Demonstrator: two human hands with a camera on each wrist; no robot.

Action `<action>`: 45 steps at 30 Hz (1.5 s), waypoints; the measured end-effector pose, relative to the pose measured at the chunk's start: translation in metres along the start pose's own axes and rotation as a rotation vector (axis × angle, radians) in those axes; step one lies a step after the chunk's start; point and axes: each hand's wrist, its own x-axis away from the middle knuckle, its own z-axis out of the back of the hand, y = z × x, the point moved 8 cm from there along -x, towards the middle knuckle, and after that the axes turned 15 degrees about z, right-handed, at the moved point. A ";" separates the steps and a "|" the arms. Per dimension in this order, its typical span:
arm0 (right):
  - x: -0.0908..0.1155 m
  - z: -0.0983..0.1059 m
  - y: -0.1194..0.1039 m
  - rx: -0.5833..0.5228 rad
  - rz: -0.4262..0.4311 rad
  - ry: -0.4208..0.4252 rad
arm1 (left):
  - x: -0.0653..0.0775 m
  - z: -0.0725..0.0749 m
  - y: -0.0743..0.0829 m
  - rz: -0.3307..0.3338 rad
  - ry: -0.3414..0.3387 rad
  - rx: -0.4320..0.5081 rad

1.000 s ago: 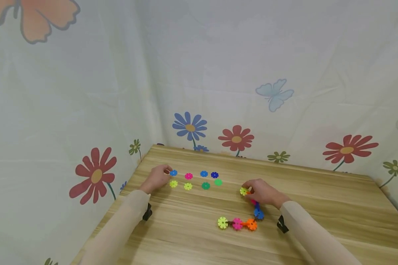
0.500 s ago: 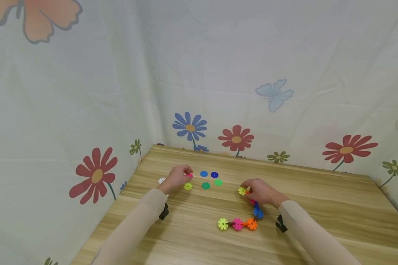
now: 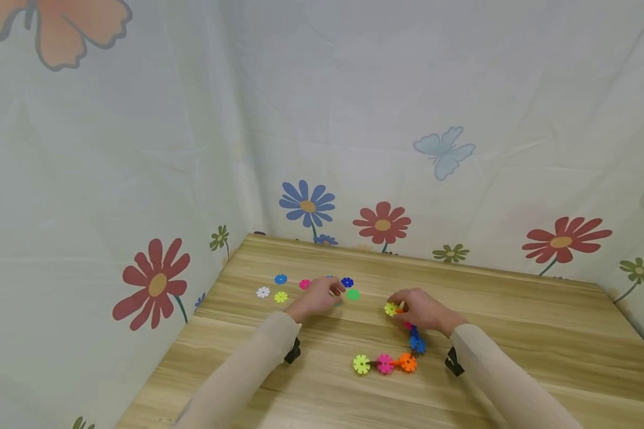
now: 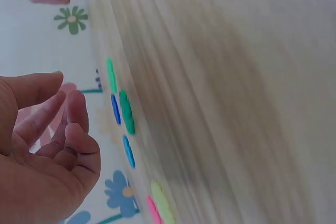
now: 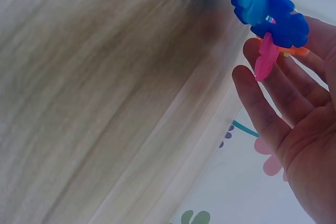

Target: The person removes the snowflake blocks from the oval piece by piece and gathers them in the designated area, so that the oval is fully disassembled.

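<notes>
My right hand (image 3: 421, 310) pinches the far end of a chain of slotted snowflake discs, at a yellow disc (image 3: 391, 308) joined to an orange one. From there the chain bends through a pink disc (image 5: 266, 59), a dark blue disc (image 5: 283, 22) and a blue disc (image 3: 417, 343). Its near end runs left through an orange disc (image 3: 408, 362) and a pink disc (image 3: 385, 364) to another yellow disc (image 3: 362, 364). My left hand (image 3: 318, 297) hovers with loosely bent fingers, holding nothing, above loose discs. It partly covers a green disc (image 4: 126, 111) and a blue disc (image 4: 129, 151).
Loose discs lie flat on the wooden table (image 3: 236, 381): white (image 3: 263, 292), blue (image 3: 281, 279), yellow (image 3: 281, 297), pink (image 3: 305, 284), dark blue (image 3: 347, 282) and light green (image 3: 353, 294). A flower-printed cloth (image 3: 354, 149) hangs behind and to the left.
My left hand has swept right along the loose discs, uncovering the white, left blue and left yellow ones, which stay in place. The right hand keeps its pinch and has barely shifted.
</notes>
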 end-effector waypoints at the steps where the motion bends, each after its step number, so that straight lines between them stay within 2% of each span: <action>1: 0.000 0.000 0.000 -0.001 0.005 0.002 | -0.001 -0.004 0.002 -0.001 -0.005 -0.001; 11: -0.004 0.003 -0.003 0.001 0.008 0.014 | -0.007 -0.033 0.022 0.037 -0.044 0.024; 18: -0.007 0.001 -0.005 -0.008 -0.016 0.007 | -0.009 -0.051 0.023 0.120 -0.137 0.200; 25: -0.009 0.000 -0.006 -0.025 0.002 0.014 | -0.009 -0.061 0.028 0.144 -0.185 0.299; 36: -0.009 0.001 -0.012 -0.021 0.034 0.008 | -0.015 -0.074 0.035 0.158 -0.190 0.382; 45: -0.007 -0.001 -0.008 -0.027 0.009 0.014 | -0.018 -0.071 0.031 0.178 -0.148 0.391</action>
